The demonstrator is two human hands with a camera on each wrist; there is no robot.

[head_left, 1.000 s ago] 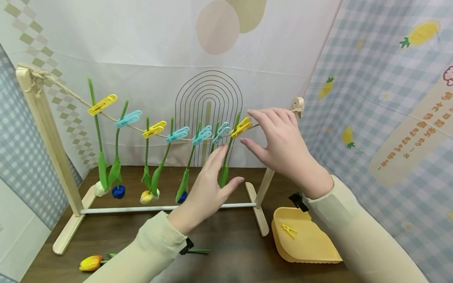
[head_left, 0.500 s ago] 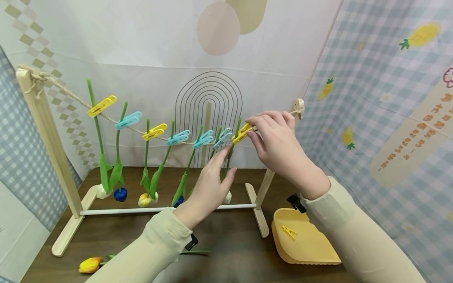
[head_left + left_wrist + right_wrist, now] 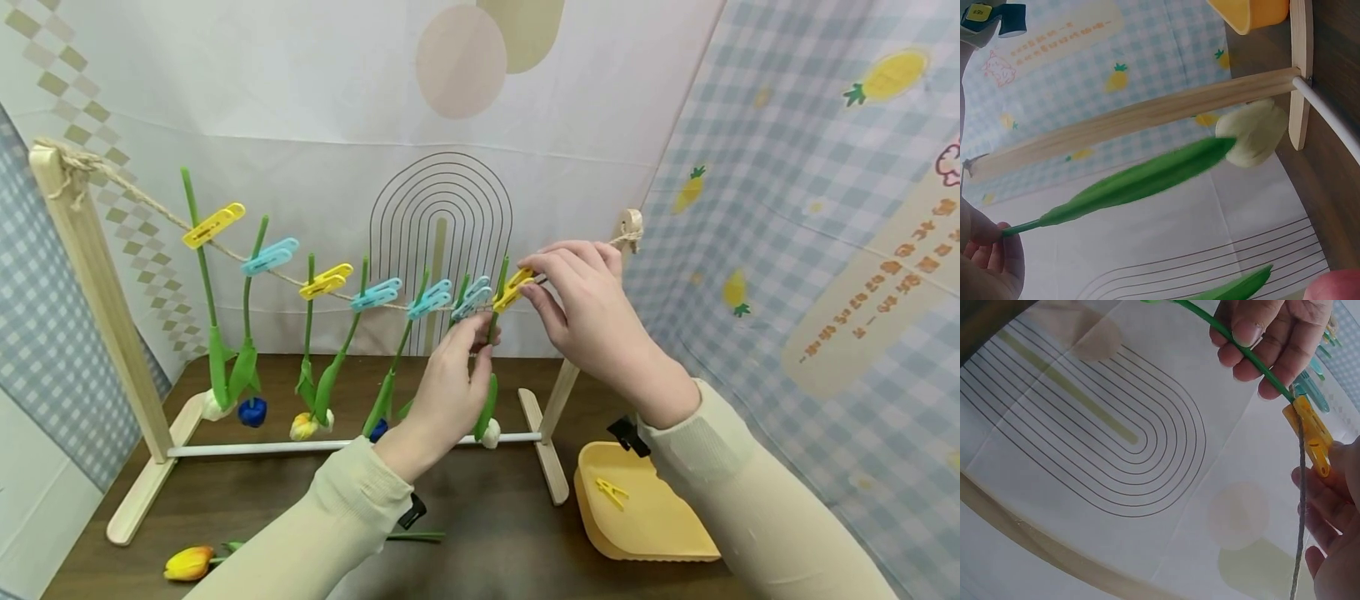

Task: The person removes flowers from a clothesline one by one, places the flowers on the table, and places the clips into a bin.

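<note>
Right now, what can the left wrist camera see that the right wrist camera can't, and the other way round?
Only the left wrist camera shows the white flower, part of the yellow tray and the white bar. Only the right wrist camera shows the yellow clip, which the right hand pinches, and some blurry blue clips behind. Both show the left hand pinching the green stem, and the arch lines on the wall cloth.
</note>
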